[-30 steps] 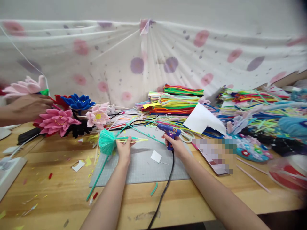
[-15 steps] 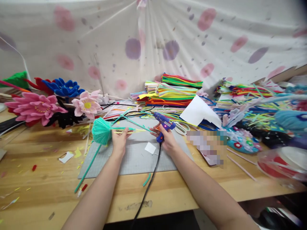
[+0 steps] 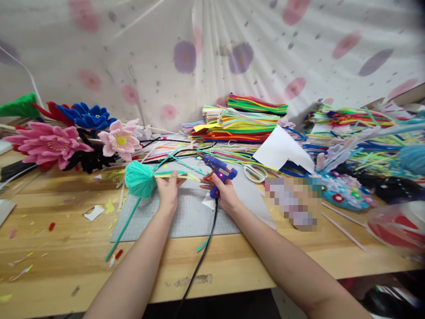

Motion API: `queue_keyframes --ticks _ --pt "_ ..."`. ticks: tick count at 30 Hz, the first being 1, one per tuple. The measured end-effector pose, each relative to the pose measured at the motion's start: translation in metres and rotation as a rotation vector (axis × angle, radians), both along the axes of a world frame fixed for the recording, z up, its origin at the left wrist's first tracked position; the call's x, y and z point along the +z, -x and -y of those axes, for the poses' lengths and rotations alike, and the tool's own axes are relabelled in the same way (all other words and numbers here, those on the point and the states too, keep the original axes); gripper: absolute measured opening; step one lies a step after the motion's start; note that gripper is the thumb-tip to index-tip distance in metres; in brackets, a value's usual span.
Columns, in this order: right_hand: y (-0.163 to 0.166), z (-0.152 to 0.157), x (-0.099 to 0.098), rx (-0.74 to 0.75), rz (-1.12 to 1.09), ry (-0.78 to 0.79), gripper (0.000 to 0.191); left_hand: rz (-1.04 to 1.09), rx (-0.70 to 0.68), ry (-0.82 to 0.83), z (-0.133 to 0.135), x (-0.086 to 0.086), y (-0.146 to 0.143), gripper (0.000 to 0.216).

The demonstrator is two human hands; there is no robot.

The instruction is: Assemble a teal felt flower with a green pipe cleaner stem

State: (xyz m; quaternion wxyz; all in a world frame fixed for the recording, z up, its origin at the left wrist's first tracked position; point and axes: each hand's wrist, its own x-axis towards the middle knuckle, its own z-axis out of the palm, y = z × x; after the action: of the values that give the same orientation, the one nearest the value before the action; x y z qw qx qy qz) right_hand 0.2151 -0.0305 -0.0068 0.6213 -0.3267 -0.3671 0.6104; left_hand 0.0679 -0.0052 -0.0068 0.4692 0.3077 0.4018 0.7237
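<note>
In my left hand [image 3: 168, 188], thumb and fingers are closed on the stem of a teal pipe-cleaner flower [image 3: 139, 179], whose rounded head points left. Pale yellow and teal strands [image 3: 186, 174] run from that stem toward the right. My right hand [image 3: 226, 190] grips a blue hot glue gun [image 3: 218, 167] with a lit red light; its nozzle points up and left, above the strands. The gun's black cord [image 3: 202, 261] hangs down over the table's front edge. Below both hands lies a grey cutting mat [image 3: 152, 226], with a teal pipe cleaner [image 3: 122, 230] across its left side.
Finished pink [image 3: 55, 144] and blue flowers [image 3: 88, 116] stand at the left. Bundles of coloured pipe cleaners [image 3: 245, 119] are stacked at the back. White-handled scissors [image 3: 255, 173] and a white paper sheet [image 3: 282, 148] lie right of the mat. Scraps [image 3: 94, 213] litter the left.
The glue gun and my right hand have moved slightly left, closer to my left hand and the strands. The camera view has shifted a little.
</note>
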Motion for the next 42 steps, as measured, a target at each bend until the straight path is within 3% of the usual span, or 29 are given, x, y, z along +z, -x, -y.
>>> queue_keyframes --ticks 8,15,21,27,35,38,42 --pt "0.005 0.004 0.003 0.027 0.099 -0.011 0.032 0.059 -0.086 0.085 0.003 0.002 -0.006 0.045" --pt "-0.016 0.0 0.009 -0.17 0.256 -0.011 0.029 0.173 -0.166 0.081 0.002 0.012 0.006 0.035" --pt "-0.027 -0.003 0.006 -0.087 0.295 0.03 0.028 0.25 -0.27 0.035 0.008 0.029 0.017 0.034" --pt "-0.027 -0.002 0.007 -0.051 0.333 0.031 0.029 0.136 -0.204 0.011 0.006 0.023 0.021 0.035" --pt "-0.029 -0.001 0.01 -0.179 0.42 0.068 0.031 -0.045 -0.056 -0.024 0.001 0.017 0.031 0.039" --pt "-0.031 0.001 0.012 -0.164 0.458 0.047 0.03 0.043 -0.126 -0.059 0.0 0.017 0.033 0.039" --pt "-0.03 0.003 0.014 -0.005 0.315 0.031 0.028 0.298 -0.19 0.014 0.0 0.018 0.031 0.033"
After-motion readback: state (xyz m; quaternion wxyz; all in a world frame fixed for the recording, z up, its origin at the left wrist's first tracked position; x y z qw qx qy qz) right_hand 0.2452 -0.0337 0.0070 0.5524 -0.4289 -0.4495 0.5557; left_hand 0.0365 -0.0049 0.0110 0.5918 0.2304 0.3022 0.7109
